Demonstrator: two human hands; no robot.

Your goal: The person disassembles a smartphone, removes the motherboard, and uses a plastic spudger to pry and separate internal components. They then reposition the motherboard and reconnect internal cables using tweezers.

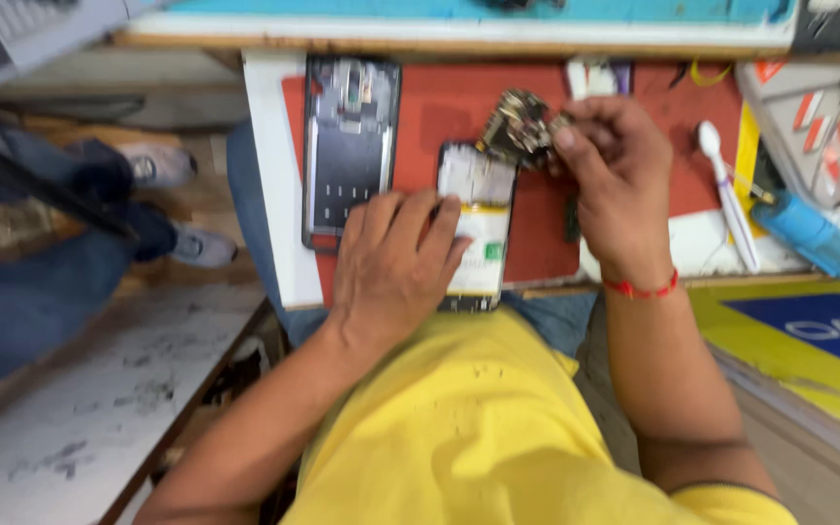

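A wooden-edged workbench (459, 43) with a red mat (459, 102) stands over a pale, scuffed floor (80, 408).

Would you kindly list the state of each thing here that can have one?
Opened phone: back off, insides showing, flat on the red mat.
Circuit board: out of the phone, pinched in right hand.
Left hand: pressing on the phone.
Phone frame: bare, lying flat, untouched.
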